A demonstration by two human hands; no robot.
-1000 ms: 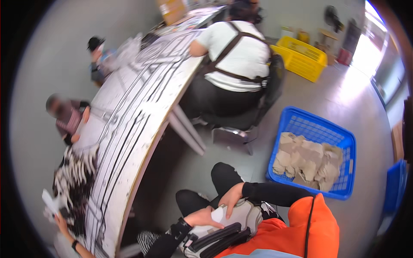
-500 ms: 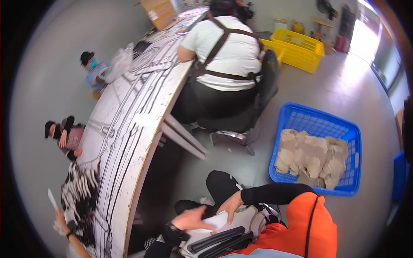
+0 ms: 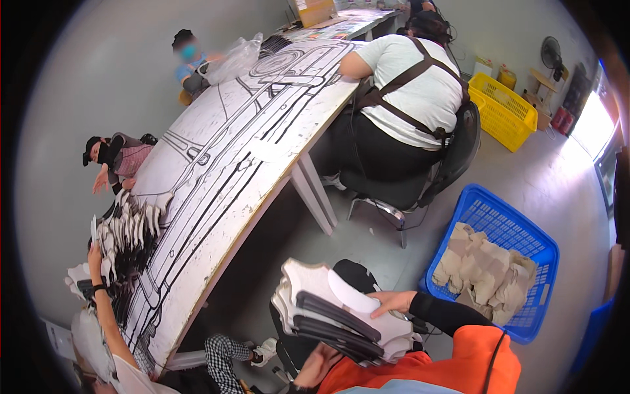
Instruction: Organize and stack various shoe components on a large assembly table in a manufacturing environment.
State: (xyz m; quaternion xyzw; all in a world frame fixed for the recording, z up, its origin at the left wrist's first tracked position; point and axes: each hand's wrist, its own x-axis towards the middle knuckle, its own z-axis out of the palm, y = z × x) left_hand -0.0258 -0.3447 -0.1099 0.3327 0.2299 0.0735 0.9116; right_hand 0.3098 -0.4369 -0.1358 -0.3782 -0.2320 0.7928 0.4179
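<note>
A stack of flat, wavy-edged cream pieces stands tilted over my lap, with padded black strips lying across its face. On top is a smooth white curved piece. My right hand is closed on the stack's right side, its fingertips over the end of the white piece. Down at the lower left edge, my left hand is closed against the stack beside the black strips, its fingers partly hidden.
A long white table with black line drawings runs along the left, bearing a heap of similar pieces. A blue crate of beige pieces stands on the right. A co-worker sits ahead; others are across the table, and another person's arm reaches in at left.
The stack has come up from my lap and tilted. My left hand has left the white piece for the stack's lower edge. The whole view has shifted.
</note>
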